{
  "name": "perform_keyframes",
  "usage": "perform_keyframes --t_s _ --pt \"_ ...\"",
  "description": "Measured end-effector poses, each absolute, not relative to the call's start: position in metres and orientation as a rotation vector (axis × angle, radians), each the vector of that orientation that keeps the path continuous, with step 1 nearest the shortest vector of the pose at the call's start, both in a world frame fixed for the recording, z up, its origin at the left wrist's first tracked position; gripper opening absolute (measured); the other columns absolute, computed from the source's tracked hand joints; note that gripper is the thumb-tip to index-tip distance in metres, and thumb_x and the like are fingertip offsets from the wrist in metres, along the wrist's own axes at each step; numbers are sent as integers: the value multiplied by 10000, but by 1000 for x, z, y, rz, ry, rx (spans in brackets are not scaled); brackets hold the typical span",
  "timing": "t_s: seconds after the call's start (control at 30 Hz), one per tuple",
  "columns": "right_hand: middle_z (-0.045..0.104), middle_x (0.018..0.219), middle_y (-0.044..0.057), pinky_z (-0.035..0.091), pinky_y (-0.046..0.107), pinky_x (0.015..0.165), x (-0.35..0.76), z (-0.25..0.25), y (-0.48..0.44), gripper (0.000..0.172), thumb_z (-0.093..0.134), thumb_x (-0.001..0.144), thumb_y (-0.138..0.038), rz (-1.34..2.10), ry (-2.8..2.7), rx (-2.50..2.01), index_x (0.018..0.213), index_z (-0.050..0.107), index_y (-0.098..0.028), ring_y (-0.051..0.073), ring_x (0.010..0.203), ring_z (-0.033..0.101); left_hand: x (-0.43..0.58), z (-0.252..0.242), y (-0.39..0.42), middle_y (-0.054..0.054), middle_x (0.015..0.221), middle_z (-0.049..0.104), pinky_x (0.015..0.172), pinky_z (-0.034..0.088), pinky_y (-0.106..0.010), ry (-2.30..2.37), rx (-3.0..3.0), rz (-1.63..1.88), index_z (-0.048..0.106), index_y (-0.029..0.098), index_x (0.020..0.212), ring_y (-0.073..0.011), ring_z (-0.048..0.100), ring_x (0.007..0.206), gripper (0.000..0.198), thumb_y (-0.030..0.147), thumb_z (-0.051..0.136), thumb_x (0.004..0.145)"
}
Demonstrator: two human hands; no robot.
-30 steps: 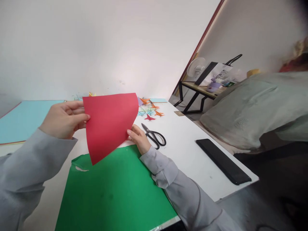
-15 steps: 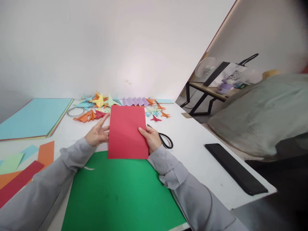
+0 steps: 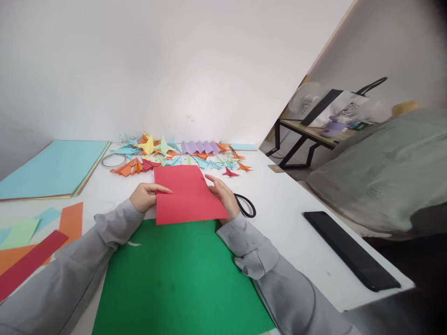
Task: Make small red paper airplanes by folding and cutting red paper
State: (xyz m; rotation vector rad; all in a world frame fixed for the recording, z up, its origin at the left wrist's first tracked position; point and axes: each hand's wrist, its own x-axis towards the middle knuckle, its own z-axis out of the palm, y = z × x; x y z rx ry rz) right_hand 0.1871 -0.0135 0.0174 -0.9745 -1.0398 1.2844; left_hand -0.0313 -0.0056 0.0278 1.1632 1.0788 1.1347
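Note:
A sheet of red paper (image 3: 186, 193) is held up over the far edge of a green mat (image 3: 185, 279), slightly bent along a line across its middle. My left hand (image 3: 145, 196) grips its left edge, fingers lying on top and the thumb hidden beneath. Along the sheet's right edge, my right hand (image 3: 225, 197) is open with fingers stretched out, its palm by the lower right corner; whether it bears any weight I cannot tell. Behind my right hand a black loop handle (image 3: 247, 205), apparently of scissors, partly shows.
Folded paper shapes (image 3: 148, 145) crowd the table by the wall, beside pleated purple paper (image 3: 200, 147). Large coloured sheets (image 3: 52, 170) are stacked at left, with paper pieces (image 3: 71, 221) nearer. A flat black object (image 3: 349, 249) lies at right; beyond stands a shelf (image 3: 314, 130).
The red sheet has tilted flatter and bent. My left hand has moved from open beside it to gripping its edge. My right hand has loosened its pinch and opened. The view shifted slightly.

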Motion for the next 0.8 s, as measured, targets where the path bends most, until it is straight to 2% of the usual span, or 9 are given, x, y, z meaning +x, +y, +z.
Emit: perform_keyframes --t_s 0.13,0.23,0.37,0.47,0.6,0.7,0.8 --pt "681 899 31 467 252 466 189 11 -10 355 582 615 -280 1406 -1037 -910 960 640 -218 164 630 618 -28 27 -8 -103 627 680 625 561 -363 973 999 1213 696 95 598 -226 650 609 265 213 818 394" --pt "679 917 20 483 256 524 187 5 -9 346 612 546 -200 1390 -1047 -884 888 663 -214 171 690 622 -26 28 -11 -115 694 690 654 571 -390 916 943 1241 698 68 665 -234 657 666 304 258 815 457" --pt "682 785 -9 505 310 601 186 9 -12 431 549 471 -104 1514 -1040 -732 869 667 -221 180 695 599 -26 27 -11 -97 712 695 664 581 -376 915 944 1235 685 69 645 -212 655 680 260 225 810 478" --pt "680 827 -19 513 332 647 187 16 -16 496 526 454 -84 1643 -1009 -598 903 659 -248 168 709 581 -28 25 -9 -76 715 697 661 586 -354 904 949 1219 687 85 656 -187 651 673 235 215 800 496" --pt "667 935 -13 504 340 703 189 21 -17 382 620 566 -169 1677 -936 -566 931 650 -276 175 803 584 -30 21 -8 -72 688 696 701 579 -397 913 991 1127 687 86 623 -193 653 653 249 217 816 455" --pt "660 967 5 501 332 700 190 20 -15 261 643 659 -367 1653 -867 -633 898 659 -263 184 851 583 -29 20 -8 -83 716 704 761 555 -451 943 1029 1098 692 88 626 -217 657 671 290 219 828 406" --pt "641 1048 21 499 335 700 191 18 -13 410 596 652 -573 1643 -833 -623 904 660 -256 201 901 582 -28 20 -8 -89 746 710 744 555 -453 951 1038 1083 702 98 670 -234 660 695 335 220 829 385"
